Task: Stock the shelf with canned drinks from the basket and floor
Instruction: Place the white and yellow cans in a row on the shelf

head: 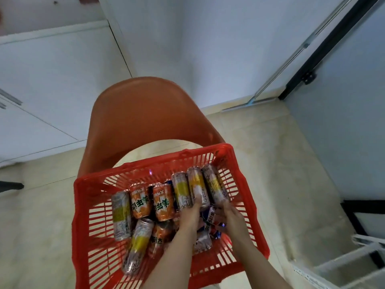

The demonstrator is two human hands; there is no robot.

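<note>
Cans are lying jumbled in the basket as my left hand and right hand are touching two slim cans, grip unclear, and I'm expecting heavy, slick, rigid metal best wrapped round the middle.

Both bare forearms enter the frame low, the left from 6 o'clock and the right from 5 o'clock. They converge toward 12 o'clock, close together but apart. Left hand: palm down, fingers stretched forward and fairly straight. Right hand: at 3 o'clock of the left, palm down, fingers bent downward. Grip not determinable because of blur.
</note>
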